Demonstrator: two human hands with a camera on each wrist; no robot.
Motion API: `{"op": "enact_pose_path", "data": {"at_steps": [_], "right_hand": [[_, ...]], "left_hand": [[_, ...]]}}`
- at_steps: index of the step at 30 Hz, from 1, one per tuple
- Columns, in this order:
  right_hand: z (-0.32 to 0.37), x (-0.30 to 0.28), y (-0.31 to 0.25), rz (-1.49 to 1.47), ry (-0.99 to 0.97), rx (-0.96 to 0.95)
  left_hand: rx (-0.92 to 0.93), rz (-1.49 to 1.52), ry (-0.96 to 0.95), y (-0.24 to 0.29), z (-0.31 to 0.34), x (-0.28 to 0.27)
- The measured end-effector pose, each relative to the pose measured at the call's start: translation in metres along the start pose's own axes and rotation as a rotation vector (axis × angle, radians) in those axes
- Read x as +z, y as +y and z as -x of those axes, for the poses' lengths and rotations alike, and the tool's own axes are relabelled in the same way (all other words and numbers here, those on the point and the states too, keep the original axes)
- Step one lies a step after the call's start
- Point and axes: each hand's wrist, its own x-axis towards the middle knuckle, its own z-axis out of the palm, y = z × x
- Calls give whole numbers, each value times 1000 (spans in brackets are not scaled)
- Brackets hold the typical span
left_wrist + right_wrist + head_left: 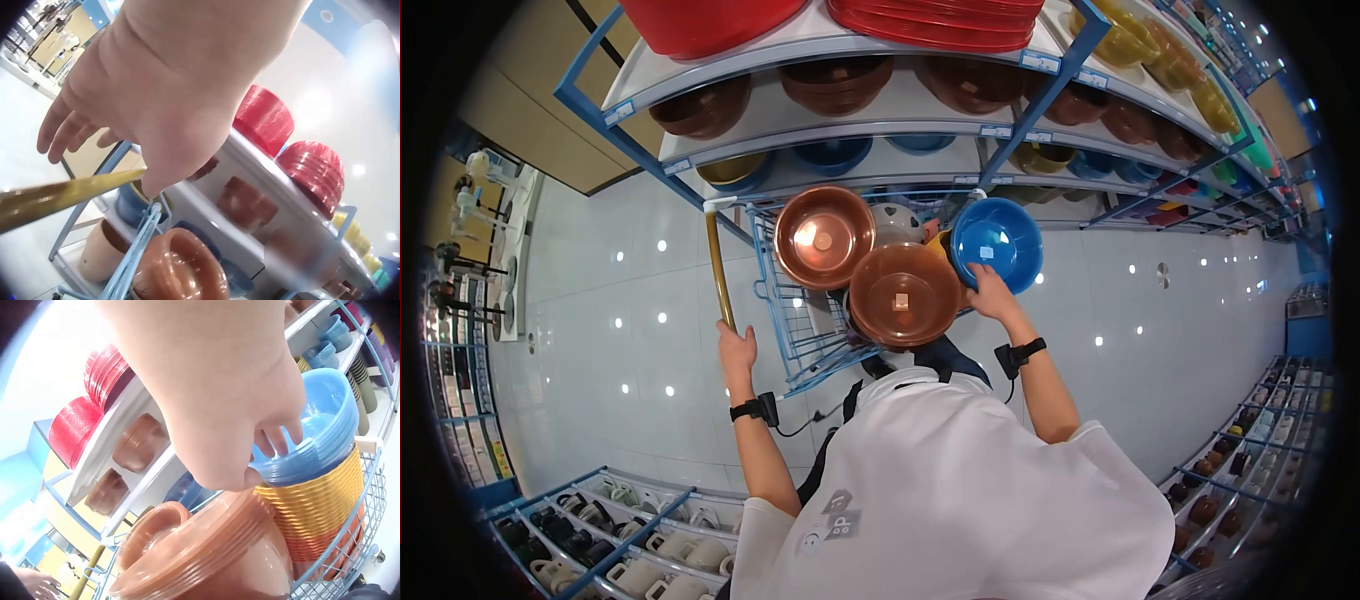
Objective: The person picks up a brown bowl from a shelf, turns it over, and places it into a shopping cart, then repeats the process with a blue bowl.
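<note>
In the head view my left hand (738,352) is at the near end of the gold handle bar (718,265) of a blue wire shopping cart (795,340). Its fingers hang loose in the left wrist view, the thumb right at the bar. My right hand (992,294) holds the near rim of a stack of blue plastic basins (1010,235), fingers over the inside of the rim. Under that stack shows a yellow and orange woven basket (319,503). Stacked copper-brown basins (905,275) fill the cart's near side, with another copper basin (825,235) behind.
Ahead stands a blue-framed shelf (830,115) with red tubs (935,22), brown pots (835,85) and blue pots. White tiled floor (630,310) lies on both sides. Behind me are racks of mugs (635,578). A white patterned item (897,222) sits between the basins.
</note>
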Motion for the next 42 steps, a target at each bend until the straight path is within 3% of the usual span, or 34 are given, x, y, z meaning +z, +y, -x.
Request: {"op": "enact_pose_path", "data": {"at_steps": [4, 11, 15, 17, 18, 20, 23, 28, 30, 34, 42], "right_hand": [[-29, -50, -23, 43, -286, 77], [-105, -87, -45, 79, -285, 9], [-179, -89, -55, 296, -365, 70], [-211, -89, -66, 280, -195, 114], [-230, -82, -60, 291, -210, 110], [-273, -66, -48, 498, -32, -94], [-325, -58, -44, 605, -215, -144], [-382, -27, -7, 634, -311, -286], [-400, -15, 0, 781, -160, -370], [-430, 10, 11, 702, -19, -444], [-465, 41, 34, 769, -64, -475]], "left_hand": [[-102, -16, 139, 3, 5, 12], [-160, -80, 181, 19, 10, 6], [-172, -98, 178, 22, 10, 4], [-189, -124, 180, 24, 9, 4], [-191, -149, 182, 24, 9, 5], [-184, -168, 210, 19, 6, 11], [-196, -173, 223, 12, 3, 17], [-261, -154, 195, 20, 4, 14], [-257, -118, 193, 23, 5, 12], [-224, -132, 238, 26, 7, 13], [-298, -143, 233, 34, 5, 8]]}}
